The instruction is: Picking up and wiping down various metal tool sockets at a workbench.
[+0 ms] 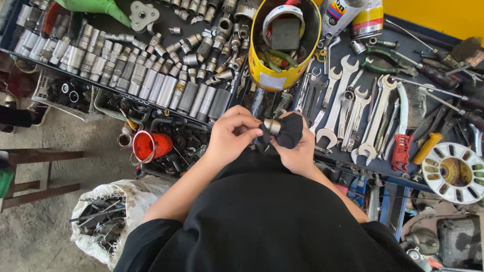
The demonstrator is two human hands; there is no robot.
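My left hand and my right hand meet in front of my chest over the edge of a tool table. Between them is a small metal socket, pinched by my left fingers. My right hand grips a black cloth wrapped against the socket's other end. Both hands touch the socket and cloth together.
Rows of steel sockets fill a tray at the left. A yellow tin of odds and ends stands behind my hands, spanners lie to the right, a red cup and a white sack sit lower left.
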